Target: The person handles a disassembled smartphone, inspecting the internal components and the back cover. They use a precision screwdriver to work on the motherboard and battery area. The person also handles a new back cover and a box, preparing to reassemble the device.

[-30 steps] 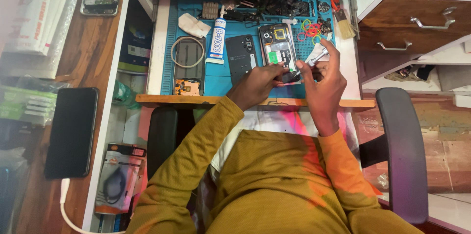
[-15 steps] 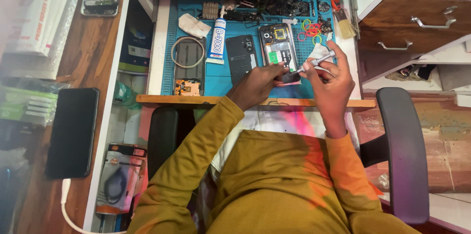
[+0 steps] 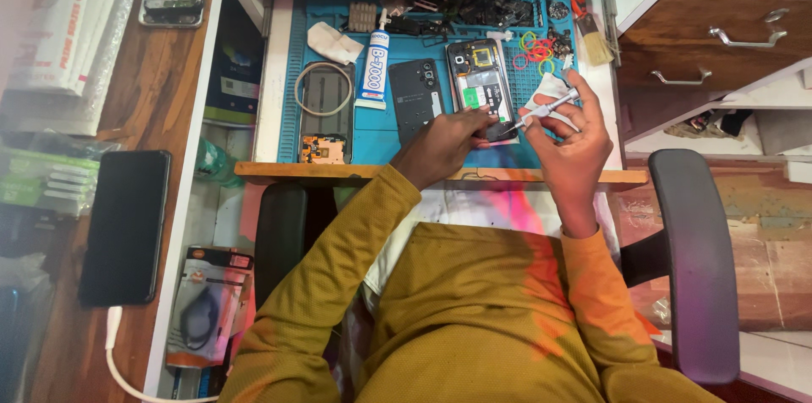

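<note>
- Opened phone, back off and innards bare, lies upper centre of the frame on the blue mat; its dark back cover is beside it, so reassembly looks undone.
- Left hand presses the phone's lower edge.
- Right hand pinches a slim white tool, tip at the phone.
- Wooden desk; glue tube.

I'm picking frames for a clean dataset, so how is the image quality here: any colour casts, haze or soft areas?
Head view: a pink and orange colour smear lies over the white cloth and the mustard shirt; the left edge is hazy, washing out the white packets; the opened phone, left hand and right hand on the blue mat are evenly lit and fairly sharp.
</note>
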